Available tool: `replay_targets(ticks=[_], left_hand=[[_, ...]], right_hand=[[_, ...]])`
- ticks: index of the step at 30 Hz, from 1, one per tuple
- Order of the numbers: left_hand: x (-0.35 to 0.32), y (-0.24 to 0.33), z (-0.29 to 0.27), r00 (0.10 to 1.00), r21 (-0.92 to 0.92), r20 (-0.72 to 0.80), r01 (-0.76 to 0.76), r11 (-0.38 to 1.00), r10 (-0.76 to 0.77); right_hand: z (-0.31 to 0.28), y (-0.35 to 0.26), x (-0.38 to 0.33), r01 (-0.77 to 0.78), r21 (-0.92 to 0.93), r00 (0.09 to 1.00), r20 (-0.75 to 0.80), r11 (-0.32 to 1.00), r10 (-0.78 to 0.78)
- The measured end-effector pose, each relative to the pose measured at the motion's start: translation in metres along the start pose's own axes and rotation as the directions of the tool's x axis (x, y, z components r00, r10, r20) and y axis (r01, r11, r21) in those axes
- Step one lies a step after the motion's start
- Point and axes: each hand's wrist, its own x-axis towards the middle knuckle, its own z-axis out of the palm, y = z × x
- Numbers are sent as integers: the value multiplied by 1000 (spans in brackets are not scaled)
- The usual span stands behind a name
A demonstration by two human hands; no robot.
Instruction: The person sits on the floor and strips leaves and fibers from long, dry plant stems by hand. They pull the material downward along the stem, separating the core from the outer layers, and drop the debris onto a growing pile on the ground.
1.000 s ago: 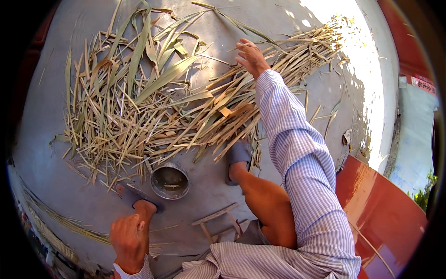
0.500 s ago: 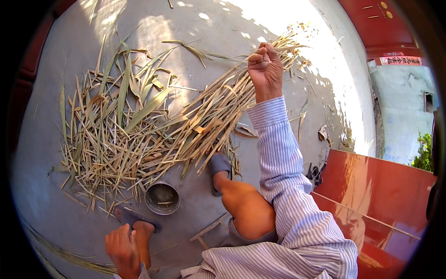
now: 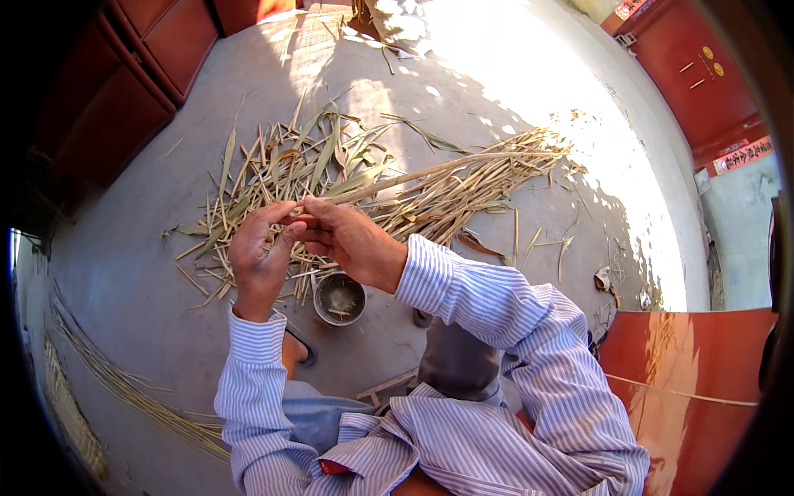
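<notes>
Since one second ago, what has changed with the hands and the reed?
The right hand drew one long reed stalk out of the pile toward the body. The left hand rose from the knee and joined the grip. The metal bowl stayed put.

Our left hand point(image 3: 258, 258) and right hand point(image 3: 351, 241) meet at the centre, touching, over the heap of reeds point(image 3: 347, 186) spread on the floor point(image 3: 132, 248) toward twelve o'clock. One long reed point(image 3: 447, 168) runs from our fingers out toward two o'clock. Just at six o'clock of the hands stands a small bowl point(image 3: 338, 298). A loose bundle of stalks point(image 3: 107, 380) lies at eight o'clock.
</notes>
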Motion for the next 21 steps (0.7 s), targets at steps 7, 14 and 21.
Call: replay_targets(ticks=[7,14,21], left_hand=[[-13,-21,-26,980,-156,-95,157,975,-173],[-8,-30,-121,978,523,-201,55,851,61],[6,1,-45,974,660,161,-228,716,161]], right_hand=[[-40,-19,5,223,131,954,-234,966,-189],[-147,-70,9,408,-6,843,-380,913,-380],[-76,-31,23,426,-124,876,-190,896,-443]])
